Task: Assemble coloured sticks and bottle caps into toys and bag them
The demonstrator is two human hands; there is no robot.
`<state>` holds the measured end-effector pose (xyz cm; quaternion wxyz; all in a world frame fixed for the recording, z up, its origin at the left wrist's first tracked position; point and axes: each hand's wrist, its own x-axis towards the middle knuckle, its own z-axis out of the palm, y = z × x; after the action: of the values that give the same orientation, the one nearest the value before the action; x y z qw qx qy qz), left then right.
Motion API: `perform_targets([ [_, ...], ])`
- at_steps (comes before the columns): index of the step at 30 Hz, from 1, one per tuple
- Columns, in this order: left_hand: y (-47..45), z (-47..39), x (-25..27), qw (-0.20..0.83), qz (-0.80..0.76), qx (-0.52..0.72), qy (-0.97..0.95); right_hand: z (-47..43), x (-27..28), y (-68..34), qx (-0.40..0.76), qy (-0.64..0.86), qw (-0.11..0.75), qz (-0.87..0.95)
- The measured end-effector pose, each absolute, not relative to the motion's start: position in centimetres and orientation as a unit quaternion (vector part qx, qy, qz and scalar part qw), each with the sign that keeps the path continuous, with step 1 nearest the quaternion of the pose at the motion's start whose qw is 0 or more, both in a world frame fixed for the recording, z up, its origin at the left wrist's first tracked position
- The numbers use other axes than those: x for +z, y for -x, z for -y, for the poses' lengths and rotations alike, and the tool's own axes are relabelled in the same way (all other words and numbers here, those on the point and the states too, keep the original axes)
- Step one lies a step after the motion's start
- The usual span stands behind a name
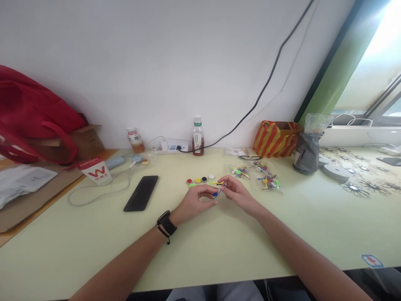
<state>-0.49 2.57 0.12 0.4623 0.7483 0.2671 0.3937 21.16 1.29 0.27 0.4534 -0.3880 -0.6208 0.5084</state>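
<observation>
Far L: red bag (34, 106) on a cardboard box (87, 142); nr it a red/wht carton (97, 172), upright on the table (200, 255). Next, sm. bottle w/ pinkish drink (135, 141) by the wall; blk phone (141, 193) lies flat, closer in. Pwr strip (176, 146) along the wall, blk plug in it.

Ctr: row of sm. round pieces (198, 180) (red, yel, blk, wht) just beyond the L hand (198, 200). L fingers narrow, closed round a sm. blue part (215, 194), held btwn both hands above table ctr; exact shape too sm. to tell. Tall bottle (198, 140) upright behind. R hand (237, 195): thumb + fingers pinching same blue part.

R of that: clr packets of multicol. parts (271, 182), flat; red/yel striped bag (275, 140) at wall; gray bag (306, 154), wht discs (336, 172), silver flower shapes (355, 190).
</observation>
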Motion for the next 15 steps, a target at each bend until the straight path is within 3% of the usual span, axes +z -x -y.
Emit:
perform_targets([
  [15,0.2,-2.23,0.15,0.521,-0.265,0.368,-0.724,-1.04,0.69,-21.24,0.514,0.379,0.46,0.617],
])
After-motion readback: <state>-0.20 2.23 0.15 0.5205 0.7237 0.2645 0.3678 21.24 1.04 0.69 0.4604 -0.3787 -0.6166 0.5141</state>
